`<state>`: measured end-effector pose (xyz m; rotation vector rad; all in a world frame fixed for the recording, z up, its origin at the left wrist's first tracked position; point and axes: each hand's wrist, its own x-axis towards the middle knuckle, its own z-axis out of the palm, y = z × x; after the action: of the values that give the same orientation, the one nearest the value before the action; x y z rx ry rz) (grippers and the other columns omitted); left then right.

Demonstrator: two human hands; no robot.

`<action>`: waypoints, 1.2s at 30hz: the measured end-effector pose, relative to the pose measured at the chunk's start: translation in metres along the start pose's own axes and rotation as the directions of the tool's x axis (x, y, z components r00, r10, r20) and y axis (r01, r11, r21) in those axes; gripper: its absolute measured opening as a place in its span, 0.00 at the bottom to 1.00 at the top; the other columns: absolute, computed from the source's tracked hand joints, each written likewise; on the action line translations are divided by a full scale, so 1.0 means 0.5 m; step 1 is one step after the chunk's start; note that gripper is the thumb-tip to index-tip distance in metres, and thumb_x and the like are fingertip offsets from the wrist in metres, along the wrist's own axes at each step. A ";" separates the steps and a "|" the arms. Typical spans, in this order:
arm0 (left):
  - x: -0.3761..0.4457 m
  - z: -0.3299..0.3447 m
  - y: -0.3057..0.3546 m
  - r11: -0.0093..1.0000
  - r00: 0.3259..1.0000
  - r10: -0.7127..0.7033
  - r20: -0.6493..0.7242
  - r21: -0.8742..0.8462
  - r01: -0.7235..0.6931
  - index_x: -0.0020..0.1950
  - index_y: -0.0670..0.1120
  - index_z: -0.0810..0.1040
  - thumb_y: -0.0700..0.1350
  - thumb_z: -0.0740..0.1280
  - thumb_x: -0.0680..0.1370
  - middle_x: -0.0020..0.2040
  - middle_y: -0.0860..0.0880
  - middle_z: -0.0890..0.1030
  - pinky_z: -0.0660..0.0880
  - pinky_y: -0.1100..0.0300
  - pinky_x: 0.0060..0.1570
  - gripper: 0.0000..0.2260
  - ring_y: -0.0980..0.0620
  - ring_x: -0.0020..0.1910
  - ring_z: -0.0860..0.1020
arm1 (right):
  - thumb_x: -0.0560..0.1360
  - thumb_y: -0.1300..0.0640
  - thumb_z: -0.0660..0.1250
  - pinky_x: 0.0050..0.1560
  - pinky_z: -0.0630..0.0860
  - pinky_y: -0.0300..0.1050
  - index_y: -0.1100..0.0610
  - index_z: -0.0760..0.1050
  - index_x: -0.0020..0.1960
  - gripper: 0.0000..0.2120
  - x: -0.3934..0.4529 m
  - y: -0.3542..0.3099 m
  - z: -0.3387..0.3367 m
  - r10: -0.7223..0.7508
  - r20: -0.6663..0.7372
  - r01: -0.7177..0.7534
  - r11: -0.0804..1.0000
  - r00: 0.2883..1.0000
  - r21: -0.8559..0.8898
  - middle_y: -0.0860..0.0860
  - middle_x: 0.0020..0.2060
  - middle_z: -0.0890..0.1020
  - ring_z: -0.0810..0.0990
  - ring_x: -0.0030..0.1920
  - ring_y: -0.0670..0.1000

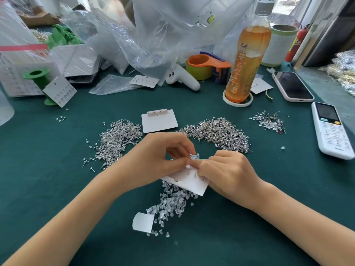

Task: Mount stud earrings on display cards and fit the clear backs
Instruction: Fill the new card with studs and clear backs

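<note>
Near the middle of the green bench (57,169), both hands pinch a white display card (189,182) with stud posts poking up. The left hand (153,160) grip also holds clear backs (195,156); the right hand (228,173) grip is closed on the card's upper edge. Loose clear backs pile (172,200) beneath the card.

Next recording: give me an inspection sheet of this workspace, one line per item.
Surface: dark green table cloth, littered with loose studs.
Job's things: display card held with posts showing; two stud earring piles; clear backs pile; blank card.
Clutter: tea bottle, tape dispenser, phone, remote, plastic bags.
Hands: left hand pinching clear backs; right hand gripping the card.
Cables: nothing seen.
Surroundings: another person's arm far left.
</note>
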<state>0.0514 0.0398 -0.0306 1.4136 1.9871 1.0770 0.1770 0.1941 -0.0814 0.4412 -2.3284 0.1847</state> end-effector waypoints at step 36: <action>-0.007 0.011 0.005 0.993 0.997 0.063 -0.039 0.105 -0.059 0.49 0.49 0.80 0.38 0.71 0.74 0.41 0.57 0.82 0.76 0.65 0.47 0.07 0.57 0.44 0.80 | 0.68 0.70 0.73 0.22 0.66 0.43 0.60 0.72 0.33 0.13 -0.009 0.006 0.005 -0.022 -0.003 0.022 1.000 1.000 0.006 0.51 0.23 0.70 0.63 0.23 0.53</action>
<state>0.0581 0.0387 -0.0318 1.5264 2.0683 1.0514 0.1773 0.1973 -0.0865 0.4689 -2.3196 0.1814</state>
